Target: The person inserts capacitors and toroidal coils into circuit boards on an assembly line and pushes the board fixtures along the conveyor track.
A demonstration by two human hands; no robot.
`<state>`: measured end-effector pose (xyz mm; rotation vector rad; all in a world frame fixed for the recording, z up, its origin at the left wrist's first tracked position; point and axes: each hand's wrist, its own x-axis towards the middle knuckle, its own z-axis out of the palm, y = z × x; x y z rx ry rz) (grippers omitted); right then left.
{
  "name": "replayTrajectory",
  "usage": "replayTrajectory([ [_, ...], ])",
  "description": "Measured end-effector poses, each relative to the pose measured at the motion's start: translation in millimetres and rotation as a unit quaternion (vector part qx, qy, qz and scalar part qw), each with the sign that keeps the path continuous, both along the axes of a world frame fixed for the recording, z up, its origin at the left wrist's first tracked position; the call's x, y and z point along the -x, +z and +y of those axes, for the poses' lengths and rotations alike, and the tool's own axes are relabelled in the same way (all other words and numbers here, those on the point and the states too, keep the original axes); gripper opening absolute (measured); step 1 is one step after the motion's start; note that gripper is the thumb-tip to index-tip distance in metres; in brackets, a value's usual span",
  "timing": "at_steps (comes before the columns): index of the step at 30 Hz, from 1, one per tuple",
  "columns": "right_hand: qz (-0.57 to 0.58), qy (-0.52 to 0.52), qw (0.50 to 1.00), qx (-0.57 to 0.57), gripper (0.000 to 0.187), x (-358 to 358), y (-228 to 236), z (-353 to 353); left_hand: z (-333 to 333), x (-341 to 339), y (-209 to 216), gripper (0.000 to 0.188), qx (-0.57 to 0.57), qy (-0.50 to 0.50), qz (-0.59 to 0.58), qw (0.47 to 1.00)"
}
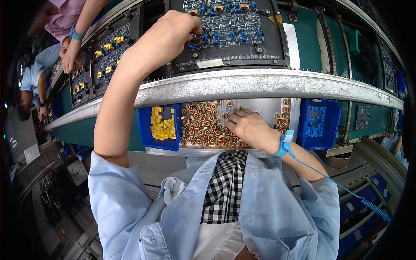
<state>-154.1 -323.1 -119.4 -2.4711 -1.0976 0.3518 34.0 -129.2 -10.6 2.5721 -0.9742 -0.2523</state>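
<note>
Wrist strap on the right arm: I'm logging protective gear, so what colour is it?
The wrist strap is light blue, seen best in the head view.

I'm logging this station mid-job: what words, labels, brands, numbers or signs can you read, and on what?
Black carrier plate: a row of white letters, digits and Chinese characters along its near edge, partly legible; not copied here.
Circuit boards: fine white print, too small to read.
White labels on the lower-right blue bins: too small to read.

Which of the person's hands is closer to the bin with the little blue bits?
Right. The right hand is over the tray of copper rings, left of the bin; the left hand is farther, by the circuit boards.
</note>
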Motion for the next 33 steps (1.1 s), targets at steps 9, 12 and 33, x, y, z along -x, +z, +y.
replayTrajectory([
  [9,-0.004,-0.001,1.0,-0.004,0.007,1.2,-1.1,-1.2,-11.4,-7.9,13.0,0.01,-0.068,-0.092,0.003,0.993],
  [12,-0.006,-0.002,1.0,-0.003,0.007,2.1,-1.8,-1.1,-10.2,-11.8,6.1,0.011,-0.09,-0.086,0.007,0.992],
  [33,-0.012,-0.006,1.0,-0.011,0.005,3.2,-2.6,-0.8,2.2,3.9,-0.1,0.013,0.048,-0.059,-0.019,0.997],
])
